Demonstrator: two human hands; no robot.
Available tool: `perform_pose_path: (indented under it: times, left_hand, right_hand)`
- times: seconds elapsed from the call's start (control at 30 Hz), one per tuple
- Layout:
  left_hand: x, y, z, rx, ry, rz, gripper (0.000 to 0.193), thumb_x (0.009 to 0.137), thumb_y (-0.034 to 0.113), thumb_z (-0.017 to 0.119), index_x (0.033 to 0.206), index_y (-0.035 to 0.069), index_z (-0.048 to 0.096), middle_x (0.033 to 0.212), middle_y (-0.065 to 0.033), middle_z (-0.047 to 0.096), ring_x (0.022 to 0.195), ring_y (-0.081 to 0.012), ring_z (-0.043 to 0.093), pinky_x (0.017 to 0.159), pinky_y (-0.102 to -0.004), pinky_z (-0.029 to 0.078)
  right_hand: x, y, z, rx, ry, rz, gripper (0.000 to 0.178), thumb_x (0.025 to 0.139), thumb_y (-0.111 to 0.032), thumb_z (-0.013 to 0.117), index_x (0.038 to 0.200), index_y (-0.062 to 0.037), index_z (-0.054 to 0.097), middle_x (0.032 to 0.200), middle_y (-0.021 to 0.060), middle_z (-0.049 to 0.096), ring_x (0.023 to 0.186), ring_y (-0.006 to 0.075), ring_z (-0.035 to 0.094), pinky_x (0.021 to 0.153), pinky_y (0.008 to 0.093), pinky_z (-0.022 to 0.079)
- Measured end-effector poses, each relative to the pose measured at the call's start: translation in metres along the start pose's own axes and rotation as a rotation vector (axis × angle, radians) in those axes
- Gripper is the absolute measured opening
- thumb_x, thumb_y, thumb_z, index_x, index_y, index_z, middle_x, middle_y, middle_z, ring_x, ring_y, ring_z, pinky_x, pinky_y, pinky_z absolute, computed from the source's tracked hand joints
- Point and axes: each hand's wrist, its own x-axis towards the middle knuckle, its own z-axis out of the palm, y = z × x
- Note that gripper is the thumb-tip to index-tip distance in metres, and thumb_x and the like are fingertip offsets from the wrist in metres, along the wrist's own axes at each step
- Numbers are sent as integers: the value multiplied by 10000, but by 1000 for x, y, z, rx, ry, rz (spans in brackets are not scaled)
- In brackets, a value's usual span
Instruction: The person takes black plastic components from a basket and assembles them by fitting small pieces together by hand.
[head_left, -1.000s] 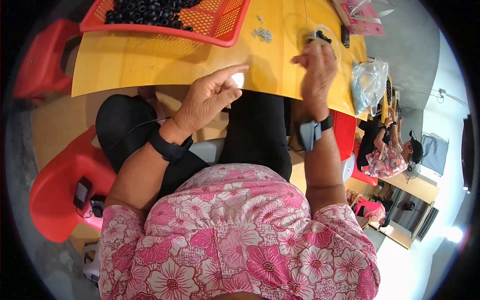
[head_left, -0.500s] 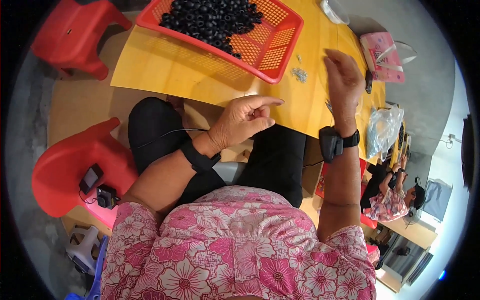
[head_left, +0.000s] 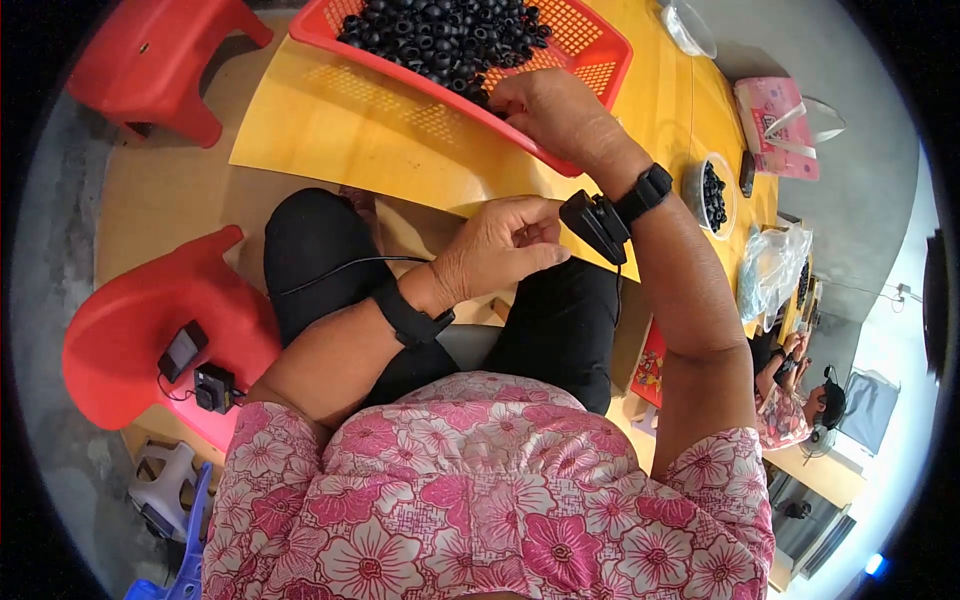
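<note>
My right hand [head_left: 565,115] reaches over the near wall of a red perforated basket [head_left: 622,65]. Its curled fingers dip among small black hollow parts [head_left: 440,40] heaped inside. The fingertips are mostly hidden, so anything pinched between them does not show. Over my lap, at the near edge of the yellow table [head_left: 350,150], my left hand [head_left: 500,248] hovers half-curled. Its thumb stands apart from the index finger, with nothing visible between them. A black device [head_left: 597,225] strapped to my right wrist covers the left index fingertip.
Right of my right forearm stands a clear round bowl [head_left: 691,188] of black parts, near a pink bag [head_left: 775,125] and a clear plastic bag [head_left: 775,265]. Red stools [head_left: 160,65] stand at left, one holding small black devices [head_left: 213,388]. Another person [head_left: 795,410] sits far right.
My right hand has swung left from the table's right side into the basket. That uncovers the round bowl, while the small silvery pieces on the table are now hidden. My left fingers have curled slightly.
</note>
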Motion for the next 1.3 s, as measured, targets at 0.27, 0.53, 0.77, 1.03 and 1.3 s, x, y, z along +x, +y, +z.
perform_pose_path:
  times: [0.27,0.53,0.77,1.03,1.3]
  left_hand:
    - [-3,2,-3,35,-62,-20,273,846,26,622,1114,16,574,820,38,513,750,-30,487,662,-196,444]
    - [-4,25,-5,-144,104,-115,173,911,116,556,1033,2,601,792,5,570,700,-60,542,646,-199,461]
    - [7,9,-7,-268,54,-109,210,908,174,586,1020,-2,608,777,2,568,661,-56,541,636,-189,484]
    - [0,14,-12,-412,-48,-276,193,891,158,613,1013,9,606,779,2,569,650,-69,551,611,-191,487]
    - [7,10,-10,-526,-93,-272,112,907,159,584,953,59,563,731,29,500,638,-61,479,607,-214,451]
  right_hand:
    - [-5,10,-3,-135,80,-98,222,745,-68,620,965,-38,637,799,153,636,736,290,633,675,353,501]
    - [-109,-38,-19,1227,367,287,181,854,-45,583,1026,11,588,785,-32,555,617,33,470,562,168,382]
    - [-142,-47,16,1383,300,421,184,868,-101,600,1032,-21,579,807,-39,558,627,22,443,523,160,312]
    - [-143,-52,19,1001,378,187,154,874,-29,578,1019,8,615,861,47,573,849,123,574,775,243,481]
    - [-145,-15,41,864,654,551,220,805,-58,628,1022,-45,662,719,45,559,679,139,553,662,256,466]
